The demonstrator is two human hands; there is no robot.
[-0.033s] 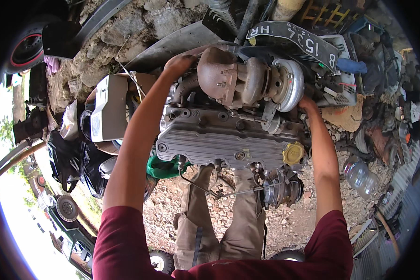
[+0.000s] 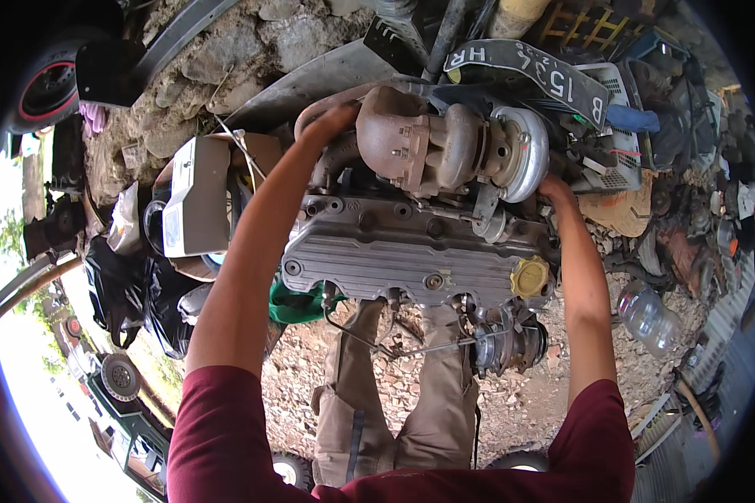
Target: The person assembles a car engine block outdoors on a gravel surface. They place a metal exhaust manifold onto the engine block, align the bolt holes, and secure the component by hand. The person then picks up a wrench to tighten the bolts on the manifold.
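A car engine with a ribbed grey valve cover and a yellow filler cap is in front of me at chest height. A rusty manifold and turbocharger with a silver housing sit on its far side. My left hand reaches over the far left end and curls on the rusty pipe. At the engine's right end, just below the silver housing, my right hand grips, its fingers hidden behind the metal. My legs in khaki trousers stand under the engine.
A rough stone wall rises behind. A grey box, black bags and a tyre lie to the left. To the right are a clear plastic bottle and piled scrap parts. Gravel covers the ground.
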